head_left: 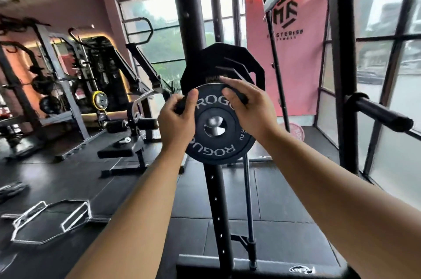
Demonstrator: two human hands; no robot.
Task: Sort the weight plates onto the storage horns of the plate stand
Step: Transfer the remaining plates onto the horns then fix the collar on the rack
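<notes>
A small black plate with white ROGUE lettering stands upright in front of the rack's black upright post. My left hand grips its left rim and my right hand grips its upper right rim. Through its centre hole a metal horn end shows. Behind it, a larger black many-sided plate hangs on the same post. Another bare storage horn sticks out from the right upright.
A flat bench stands to the left, with a hex bar lying on the black rubber floor. A pink plate leans by the glass wall on the right. A thin barbell stands upright just right of the post.
</notes>
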